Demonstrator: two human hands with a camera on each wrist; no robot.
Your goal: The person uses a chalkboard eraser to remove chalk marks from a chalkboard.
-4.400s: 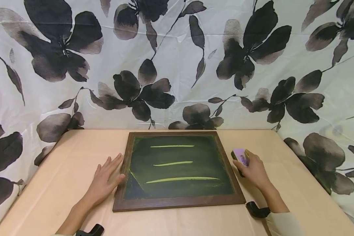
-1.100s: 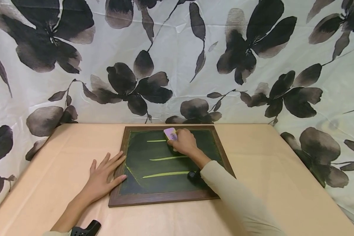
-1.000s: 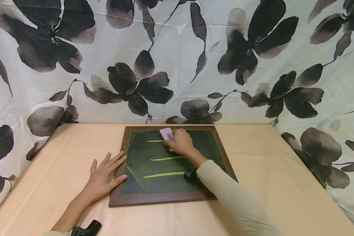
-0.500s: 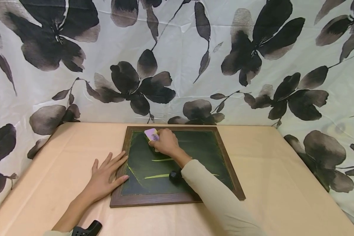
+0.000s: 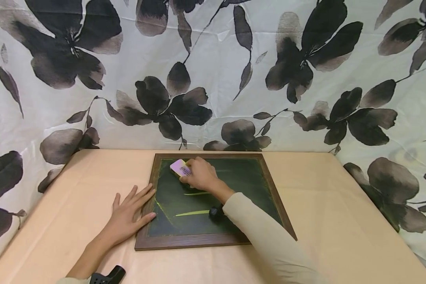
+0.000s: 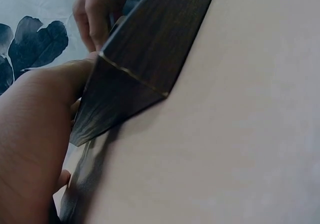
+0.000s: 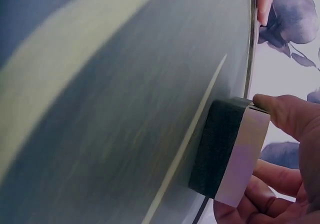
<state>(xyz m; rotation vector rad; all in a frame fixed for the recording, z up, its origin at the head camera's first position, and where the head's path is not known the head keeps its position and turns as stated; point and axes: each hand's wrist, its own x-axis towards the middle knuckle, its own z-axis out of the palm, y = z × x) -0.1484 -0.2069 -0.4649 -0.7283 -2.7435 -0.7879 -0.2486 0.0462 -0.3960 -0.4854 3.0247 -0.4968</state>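
A green chalkboard (image 5: 248,181) in a brown wooden frame (image 5: 184,241) lies on the table. My right hand (image 5: 203,174) grips a chalkboard eraser (image 5: 180,168) with a purple top near the board's upper left corner. The right wrist view shows the eraser's dark felt (image 7: 216,146) by a chalk line (image 7: 185,139). Two yellow chalk lines show below the hand, a middle one (image 5: 195,193) and a lower one (image 5: 192,213), partly hidden by the right arm. With fingers spread, my left hand (image 5: 129,213) rests against the frame's left side.
The table (image 5: 326,205) has a peach cover that extends on both sides of the board. A white cloth (image 5: 227,86) with dark flowers hangs behind it. A faint yellow diagonal mark (image 5: 165,211) runs across the board's lower left.
My right hand carried the eraser from the table's right side onto the board, then leftward along the top chalk line, which is no longer visible. My left hand stayed at the frame.
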